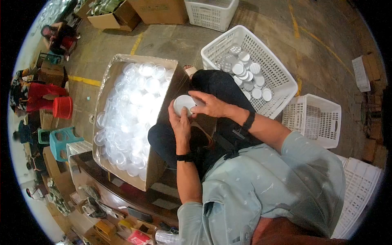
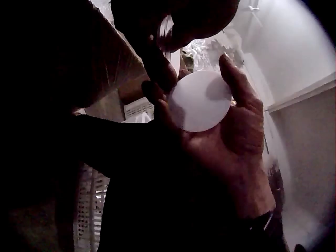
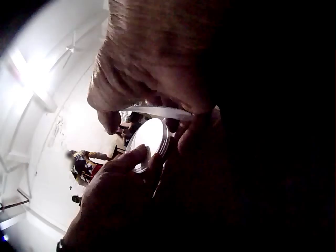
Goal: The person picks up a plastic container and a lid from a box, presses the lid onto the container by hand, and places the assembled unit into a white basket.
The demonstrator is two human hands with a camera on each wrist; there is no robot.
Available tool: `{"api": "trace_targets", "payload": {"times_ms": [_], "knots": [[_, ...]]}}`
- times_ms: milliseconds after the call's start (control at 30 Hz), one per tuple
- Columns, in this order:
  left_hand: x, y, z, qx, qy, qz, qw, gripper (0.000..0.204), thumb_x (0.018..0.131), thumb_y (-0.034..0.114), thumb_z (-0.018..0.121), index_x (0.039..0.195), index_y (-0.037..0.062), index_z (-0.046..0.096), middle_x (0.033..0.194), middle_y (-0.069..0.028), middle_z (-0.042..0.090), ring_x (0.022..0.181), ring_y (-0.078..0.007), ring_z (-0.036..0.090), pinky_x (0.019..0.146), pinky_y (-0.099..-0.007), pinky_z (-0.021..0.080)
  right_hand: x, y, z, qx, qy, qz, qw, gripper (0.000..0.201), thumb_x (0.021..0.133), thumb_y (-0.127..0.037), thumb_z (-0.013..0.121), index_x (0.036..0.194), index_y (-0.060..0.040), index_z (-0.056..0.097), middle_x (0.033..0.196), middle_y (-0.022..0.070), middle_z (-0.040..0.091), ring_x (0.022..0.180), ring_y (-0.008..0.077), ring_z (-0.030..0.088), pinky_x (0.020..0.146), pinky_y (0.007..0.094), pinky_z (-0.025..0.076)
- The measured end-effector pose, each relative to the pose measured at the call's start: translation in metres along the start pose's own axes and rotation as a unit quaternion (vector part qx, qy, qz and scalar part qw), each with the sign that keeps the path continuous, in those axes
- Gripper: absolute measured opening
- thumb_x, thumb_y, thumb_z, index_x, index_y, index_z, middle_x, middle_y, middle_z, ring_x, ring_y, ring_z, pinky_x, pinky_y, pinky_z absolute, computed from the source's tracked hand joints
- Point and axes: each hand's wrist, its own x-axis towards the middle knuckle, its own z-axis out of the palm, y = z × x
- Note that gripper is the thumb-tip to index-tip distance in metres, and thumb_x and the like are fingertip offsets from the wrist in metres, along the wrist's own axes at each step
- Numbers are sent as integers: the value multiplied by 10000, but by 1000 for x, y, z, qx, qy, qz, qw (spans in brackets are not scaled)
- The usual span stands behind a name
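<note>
Over the person's lap, the left hand [image 1: 181, 125] holds a white round disc [image 1: 183, 105], thumb on its face and fingers round its edge. In the left wrist view the disc [image 2: 199, 102] is flat and smooth, framed by the curled fingers. Just beside it is the right hand [image 1: 213, 105], its fingertips close to the disc's edge. The right wrist view shows this hand pinching a thin translucent plastic piece [image 3: 165, 112], seen edge-on; its full shape is hidden by the fingers. Below that piece, the disc [image 3: 150, 137] has clear rims at its side.
A large cardboard box [image 1: 163, 130] heaped with clear round plastic containers [image 1: 136, 96] stands at the left knee. By the right knee, a white slotted basket [image 1: 279, 87] holds white discs [image 1: 245, 67]. Another basket [image 1: 330, 118] stands behind; a blue stool [image 1: 63, 141] is at left.
</note>
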Motion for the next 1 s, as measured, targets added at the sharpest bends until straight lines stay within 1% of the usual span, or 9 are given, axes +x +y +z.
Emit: {"api": "trace_targets", "payload": {"times_ms": [100,167,200,267,600,700,767,900,1000], "knots": [[-1,0,1,-8,6,-7,1000,520,955,26,585,1426,-4,367,1214,-183,570,921,-218,667,689,-298,603,1,1,-2,-58,-14,-25,998,760,878,-405,716,1443,28,450,1418,266,517,1305,355,522,1089,400,417],[8,-29,-8,119,3,144,982,568,919,12,638,1419,5,368,1206,-181,565,922,-219,666,686,-290,610,0,-2,-2,-58,-17,-40,997,731,881,-389,714,1424,37,471,1395,261,540,1286,345,541,1078,396,429],[5,-24,-7,119,3,144,982,568,919,12,638,1419,5,368,1206,-181,565,922,-219,666,686,-290,610,0,-3,-2,-58,-18,-40,997,731,881,-389,714,1424,37,471,1395,261,540,1286,345,541,1078,396,429],[-2,-3,-3,58,3,39,998,595,896,19,676,1406,10,371,1212,-186,553,921,-220,666,672,-293,615,-1,-4,-3,-46,-28,-41,998,711,885,-379,711,1415,37,484,1374,252,563,1269,328,558,1068,391,440],[-2,9,-5,34,21,7,999,583,859,49,736,1357,10,435,1158,-173,598,924,-233,660,673,-311,596,-3,-7,-7,-20,-58,-48,997,680,893,-368,710,1408,25,501,1342,217,597,1237,289,583,1046,383,457],[-1,12,-9,97,53,4,994,527,840,121,779,1283,0,520,1130,-158,630,937,-237,655,734,-337,575,-7,-15,-11,-35,-102,-43,993,665,892,-369,716,1398,15,518,1327,200,613,1229,285,587,1038,379,462],[-1,8,-10,107,55,27,992,502,830,256,801,1192,-22,593,1059,-148,667,952,-229,651,808,-362,544,-7,-13,-10,-15,-107,-53,993,627,884,-329,730,1387,-9,536,1286,161,629,1195,245,584,1032,368,451],[0,8,-12,129,60,28,989,469,832,237,797,1166,-28,601,1026,-137,676,937,-219,649,803,-348,538,-8,-8,-8,-29,-112,-41,992,665,881,-366,738,1386,16,531,1325,199,617,1227,281,591,1037,368,460],[2,3,-13,106,66,-16,992,462,821,191,803,1178,-18,596,1035,-140,675,947,-228,652,819,-354,544,-8,-5,-7,-66,-94,-77,990,672,876,-361,744,1385,21,529,1337,207,607,1233,290,588,1041,369,458]]}}
